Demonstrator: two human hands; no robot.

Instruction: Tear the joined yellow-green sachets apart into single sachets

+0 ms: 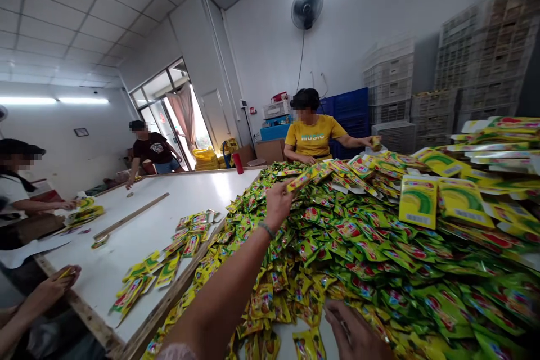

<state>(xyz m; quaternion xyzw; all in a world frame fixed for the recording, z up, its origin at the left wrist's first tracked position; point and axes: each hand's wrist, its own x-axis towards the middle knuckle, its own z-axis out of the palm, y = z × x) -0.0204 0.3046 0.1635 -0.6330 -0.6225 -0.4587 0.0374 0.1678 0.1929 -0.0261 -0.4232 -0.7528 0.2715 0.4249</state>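
Observation:
My left hand (278, 205) reaches forward over the heap, its fingers closed on the end of a flat yellow printed carton (310, 176). Beneath it spreads a big heap of small green and yellow snack packets (358, 236) with red fruit pictures. Low at the front, my right hand (358, 329) is partly cut off by the frame edge. Its visible fingers are stretched out beside yellow packets (310, 343) on the white tabletop, and nothing shows in them. More flat yellow cartons (417, 201) lie on top of the heap to the right.
A wooden strip (181, 287) edges the white table (139, 230), where packet bundles (145, 273) lie. A person in a yellow shirt (314, 135) works across the heap; other people stand left. A co-worker's hands (63, 281) are at lower left. Crates (390, 79) are stacked behind.

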